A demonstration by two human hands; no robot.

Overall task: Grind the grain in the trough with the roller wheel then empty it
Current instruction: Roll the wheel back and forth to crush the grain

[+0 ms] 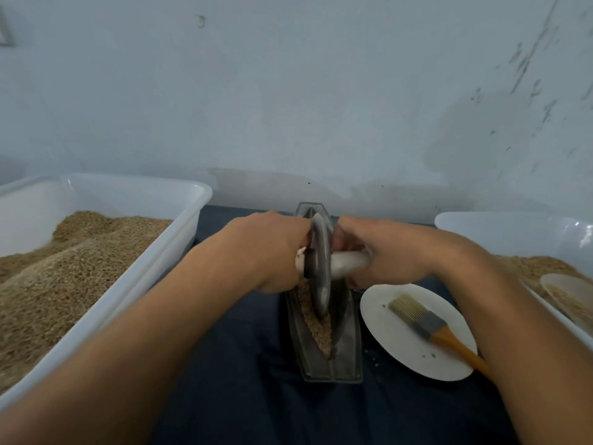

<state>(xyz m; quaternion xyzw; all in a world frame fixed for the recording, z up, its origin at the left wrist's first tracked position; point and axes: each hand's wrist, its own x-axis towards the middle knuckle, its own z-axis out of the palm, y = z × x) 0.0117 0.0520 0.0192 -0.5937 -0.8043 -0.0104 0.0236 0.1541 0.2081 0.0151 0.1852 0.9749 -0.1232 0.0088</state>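
**Both hands on the axle, wheel down in the grain**

I have my left hand and my right hand closed around the two ends of the pale handle that runs through the roller wheel. One hand on each side lets me keep the disc upright and press evenly, so its edge stays in the groove instead of tipping against a wall. The wheel stands in the narrow dark trough, around its middle and a little toward the far end. The grain lies heaped along the channel on the near side of the wheel, and from its coarse look I judge the grinding is not finished.

The trough lies lengthwise away from me, which suits a push-and-pull stroke. Just to its right a white plate holds a brush with an orange handle, near enough to reach, probably for sweeping out the trough when I empty it. A white tub full of grain sits on my left, another tub on my right, with what looks like a scoop, blurred, lying in it.

Everything rests on a dark blue cloth, with a few stray bits beside the plate. Behind it rises a pale, scuffed wall.
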